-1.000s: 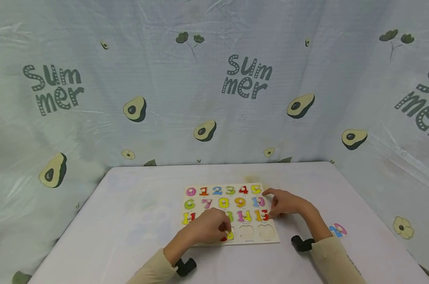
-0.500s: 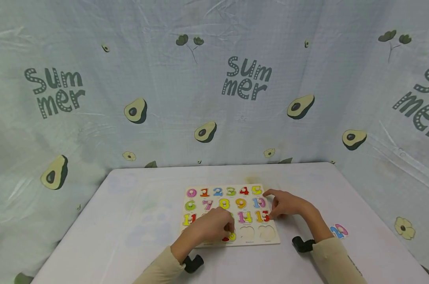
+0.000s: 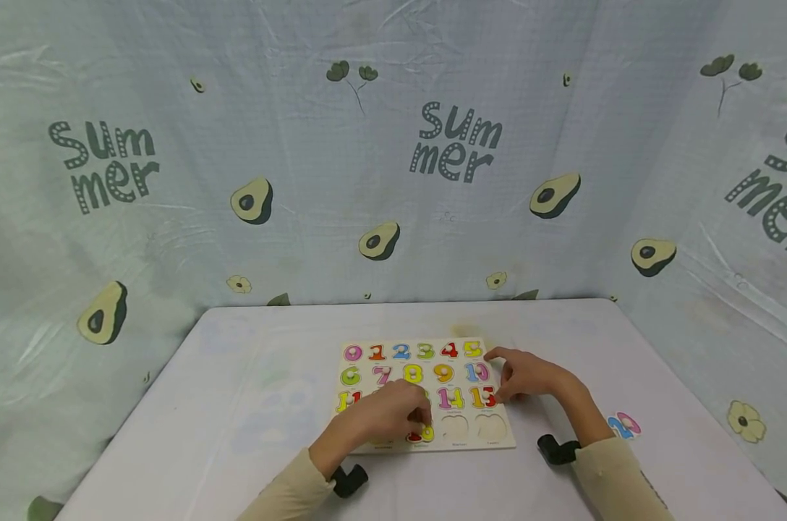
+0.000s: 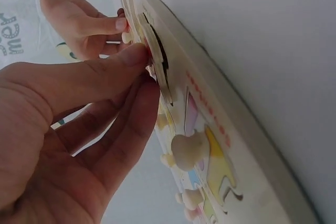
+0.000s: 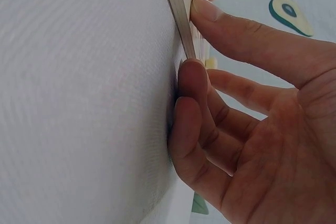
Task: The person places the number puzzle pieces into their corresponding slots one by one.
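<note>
A wooden number puzzle board [image 3: 508, 438] with knobbed number pieces lies on the table. My left hand [image 3: 387, 416] is over its bottom row and pinches the knob of a red and yellow number piece [image 3: 427, 433] that shows an 8. In the left wrist view that number piece [image 4: 151, 38] sits tilted, one edge raised off the board. At the board's right side, my right hand [image 3: 526, 373] grips the edge. Its thumb [image 5: 210, 11] presses on top while curled fingers bear against the side. The hand hides part of the lower left rows.
Two recessed outlines [image 3: 473, 427] show at the board's bottom right. A blue and pink number 20 piece [image 3: 623, 425] lies on the white table [image 3: 257, 412], right of my right wrist. A printed curtain [image 3: 302, 145] hangs behind the table.
My left hand has shifted slightly to the right over the bottom row, still pinching the number piece. My right hand keeps its place on the board's edge.
</note>
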`<action>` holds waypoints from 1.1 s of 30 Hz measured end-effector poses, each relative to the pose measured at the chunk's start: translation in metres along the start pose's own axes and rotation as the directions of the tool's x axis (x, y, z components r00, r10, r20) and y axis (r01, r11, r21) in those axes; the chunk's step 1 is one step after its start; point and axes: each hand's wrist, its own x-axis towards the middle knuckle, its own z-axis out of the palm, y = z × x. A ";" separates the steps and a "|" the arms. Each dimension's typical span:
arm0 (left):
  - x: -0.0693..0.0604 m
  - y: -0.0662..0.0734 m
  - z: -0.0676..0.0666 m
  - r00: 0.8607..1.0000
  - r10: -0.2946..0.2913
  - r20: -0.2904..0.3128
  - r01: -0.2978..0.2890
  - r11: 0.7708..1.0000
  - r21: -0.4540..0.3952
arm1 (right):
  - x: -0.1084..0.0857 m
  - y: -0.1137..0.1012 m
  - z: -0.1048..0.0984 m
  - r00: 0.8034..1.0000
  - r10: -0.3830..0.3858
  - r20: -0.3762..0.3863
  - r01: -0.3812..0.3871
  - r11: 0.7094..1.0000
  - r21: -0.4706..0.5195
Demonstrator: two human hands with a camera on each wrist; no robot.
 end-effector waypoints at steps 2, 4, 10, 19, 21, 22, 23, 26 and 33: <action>0.001 -0.002 0.000 1.000 0.017 -0.003 -0.017 1.000 0.002 | 0.000 0.001 0.000 1.000 0.000 0.002 0.000 1.000 -0.002; 0.001 -0.003 -0.001 1.000 0.029 -0.007 -0.029 1.000 0.006 | 0.001 0.001 -0.001 1.000 0.002 0.004 -0.002 1.000 -0.002; 0.000 -0.001 0.000 1.000 0.027 -0.001 -0.027 1.000 0.010 | 0.001 0.000 -0.001 1.000 0.012 0.005 -0.012 1.000 -0.001; -0.001 0.004 0.003 0.998 -0.069 -0.013 0.068 0.997 -0.035 | -0.001 -0.003 -0.002 1.000 0.018 0.002 -0.018 1.000 -0.006; -0.001 0.005 0.004 0.997 -0.079 -0.018 0.078 0.996 -0.036 | -0.001 -0.003 -0.002 1.000 0.017 0.000 -0.017 1.000 -0.008; -0.001 0.005 0.004 0.996 -0.082 -0.019 0.082 0.996 -0.037 | -0.001 -0.003 -0.003 1.000 0.016 -0.002 -0.016 1.000 -0.008; -0.001 0.005 0.004 0.996 -0.084 -0.020 0.083 0.996 -0.036 | -0.001 -0.003 -0.003 1.000 0.015 -0.004 -0.015 1.000 -0.009; -0.001 0.005 0.005 0.996 -0.085 -0.023 0.084 0.996 -0.032 | 0.000 -0.002 -0.002 1.000 0.014 -0.005 -0.014 1.000 -0.010; -0.003 0.004 0.003 0.999 -0.044 -0.026 0.044 0.999 -0.012 | 0.001 -0.001 -0.001 1.000 0.012 -0.006 -0.012 1.000 -0.007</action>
